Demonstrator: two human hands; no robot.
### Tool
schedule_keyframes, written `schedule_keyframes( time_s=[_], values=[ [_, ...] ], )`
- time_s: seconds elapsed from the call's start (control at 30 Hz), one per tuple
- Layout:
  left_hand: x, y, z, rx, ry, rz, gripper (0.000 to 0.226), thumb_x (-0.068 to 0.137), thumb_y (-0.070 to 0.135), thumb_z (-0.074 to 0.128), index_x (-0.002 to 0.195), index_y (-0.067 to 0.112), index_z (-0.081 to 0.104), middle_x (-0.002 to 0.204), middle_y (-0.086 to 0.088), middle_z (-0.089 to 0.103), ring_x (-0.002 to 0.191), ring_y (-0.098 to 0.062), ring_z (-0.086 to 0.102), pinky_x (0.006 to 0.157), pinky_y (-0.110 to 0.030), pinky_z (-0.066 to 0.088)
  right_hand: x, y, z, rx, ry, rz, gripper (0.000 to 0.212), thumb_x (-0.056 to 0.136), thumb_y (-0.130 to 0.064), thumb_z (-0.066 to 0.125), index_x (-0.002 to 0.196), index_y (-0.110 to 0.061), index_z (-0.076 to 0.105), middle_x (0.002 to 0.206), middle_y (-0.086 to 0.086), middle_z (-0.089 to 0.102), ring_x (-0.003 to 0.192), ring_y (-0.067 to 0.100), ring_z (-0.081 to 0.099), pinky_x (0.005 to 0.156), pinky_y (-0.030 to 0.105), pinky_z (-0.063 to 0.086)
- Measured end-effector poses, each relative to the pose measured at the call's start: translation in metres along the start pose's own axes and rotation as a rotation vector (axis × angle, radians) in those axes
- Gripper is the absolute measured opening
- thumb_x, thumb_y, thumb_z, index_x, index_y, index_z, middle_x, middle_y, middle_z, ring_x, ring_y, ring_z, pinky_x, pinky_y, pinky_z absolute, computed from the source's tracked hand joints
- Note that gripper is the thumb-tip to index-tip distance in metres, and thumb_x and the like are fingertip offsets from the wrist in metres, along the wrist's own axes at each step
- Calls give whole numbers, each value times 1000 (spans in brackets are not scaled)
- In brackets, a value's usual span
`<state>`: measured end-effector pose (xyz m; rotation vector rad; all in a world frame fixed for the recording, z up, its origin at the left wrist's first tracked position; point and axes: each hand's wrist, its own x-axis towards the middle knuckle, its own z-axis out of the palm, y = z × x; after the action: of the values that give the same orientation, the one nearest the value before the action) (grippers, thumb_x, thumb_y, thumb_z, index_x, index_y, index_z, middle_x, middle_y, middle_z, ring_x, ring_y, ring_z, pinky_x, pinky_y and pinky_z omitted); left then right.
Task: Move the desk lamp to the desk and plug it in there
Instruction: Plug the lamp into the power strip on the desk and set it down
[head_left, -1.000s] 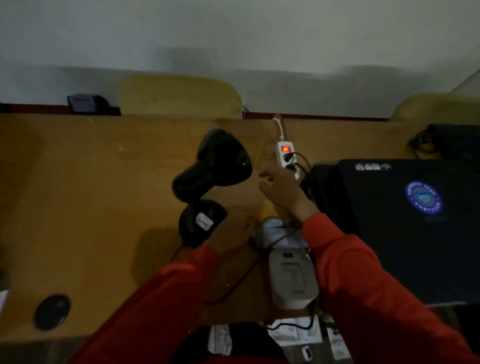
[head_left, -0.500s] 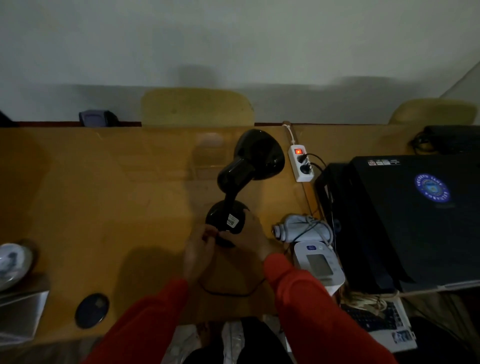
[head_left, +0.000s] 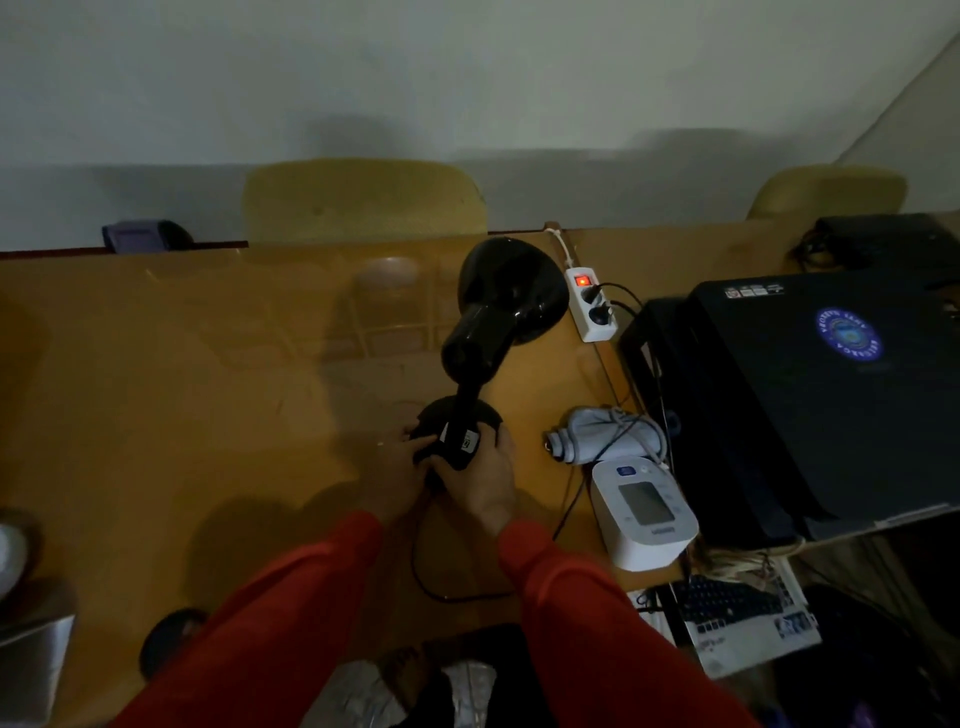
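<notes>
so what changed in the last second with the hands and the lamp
The right hand left the power strip and came back to the desk lamp base. Both hands now hold that base, the left hand on its left side, and the lamp stands upright where it leaned before. Unchanged: the strip's red switch glows with two plugs in it, and the blood pressure monitor and black laptop sit as before.
</notes>
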<state>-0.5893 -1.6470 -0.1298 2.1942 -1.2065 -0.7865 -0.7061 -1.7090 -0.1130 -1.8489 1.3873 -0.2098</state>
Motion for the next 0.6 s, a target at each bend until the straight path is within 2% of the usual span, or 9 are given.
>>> schedule_keyframes(
  time_s=[0.1, 0.2, 0.3, 0.43, 0.53, 0.6],
  values=[
    [-18, -3, 10, -16, 20, 0, 37, 92, 11, 55, 129, 12, 55, 147, -13, 40, 128, -31, 47, 109, -45, 40, -9, 9, -6, -33, -8, -41, 77, 82, -41, 69, 144, -10, 35, 159, 16, 19, 146, 31, 17, 119, 39, 24],
    [-35, -1, 22, -62, 38, 4, 39, 91, 7, 56, 130, 8, 54, 148, -16, 37, 131, -33, 43, 111, -46, 38, -20, 20, -14, -66, -34, -103, 72, 83, -36, 68, 143, -10, 37, 158, 14, 20, 146, 30, 19, 118, 38, 25],
    [-51, 3, 33, -78, 67, 11, 38, 90, 6, 57, 128, 7, 55, 144, -19, 38, 128, -35, 43, 108, -49, 39, -30, 31, -24, -73, -72, -147, 71, 82, -33, 69, 142, -11, 39, 158, 15, 21, 146, 31, 18, 119, 38, 24],
    [-68, 8, 47, -109, 91, 12, 37, 90, 4, 58, 126, 7, 57, 141, -23, 39, 127, -36, 45, 110, -45, 38, -36, 43, -37, -82, -149, -183, 75, 81, -29, 71, 145, -11, 36, 159, 15, 20, 148, 30, 15, 119, 42, 22],
    [-78, 13, 58, -124, 92, 0, 36, 90, 5, 59, 125, 8, 58, 137, -24, 40, 124, -36, 46, 107, -41, 39, -37, 52, -46, -87, -182, -230, 76, 80, -26, 72, 145, -10, 37, 155, 14, 30, 146, 31, 20, 118, 45, 25],
    [-84, 17, 67, -142, 119, 7, 35, 88, 1, 59, 123, 5, 60, 132, -28, 43, 119, -40, 49, 102, -44, 43, -36, 57, -52, -101, -211, -242, 74, 76, -25, 73, 142, -10, 41, 151, 14, 35, 143, 32, 26, 115, 47, 29]
  ],
)
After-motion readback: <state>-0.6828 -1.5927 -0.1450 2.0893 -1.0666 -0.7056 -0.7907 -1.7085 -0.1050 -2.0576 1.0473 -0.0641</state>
